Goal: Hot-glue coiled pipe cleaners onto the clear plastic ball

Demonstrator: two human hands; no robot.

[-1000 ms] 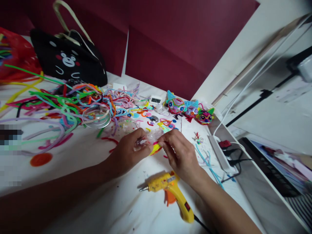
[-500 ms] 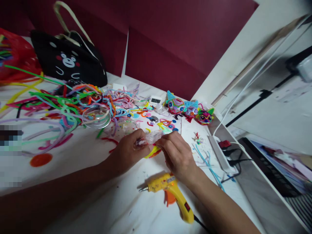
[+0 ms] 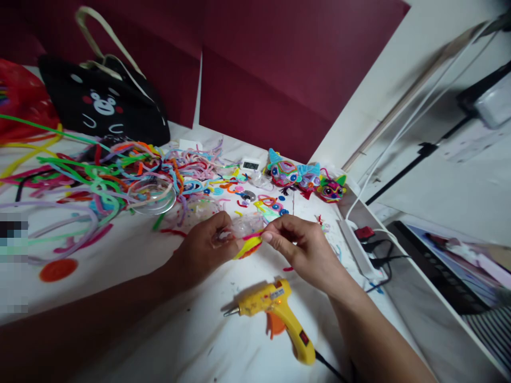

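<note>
My left hand (image 3: 207,239) is closed around a clear plastic piece (image 3: 245,226) with yellow, pink and orange pipe cleaner strips (image 3: 249,246) along its near edge. Thumb and forefinger of my right hand (image 3: 301,244) pinch the right end of those strips. The far side of the plastic piece shows, but my left fingers hide the rest. Just below my hands, a yellow hot glue gun (image 3: 267,300) lies on its side, nozzle to the left. A short dark pink strip (image 3: 288,268) lies on the table under my right hand.
Tangled pipe cleaners (image 3: 107,175), a clear round dish (image 3: 151,197) and an orange disc (image 3: 58,270) are at the left. Behind them stands a black bag (image 3: 107,106). Colourful animal-face ornaments (image 3: 283,170) sit at the back, near a small digital clock (image 3: 250,165). A power strip (image 3: 361,250) lies right.
My right hand has shifted slightly right and turned, its fingertips now pinching the strip end. More of the clear plastic piece and strips shows. The whole view has shifted slightly.
</note>
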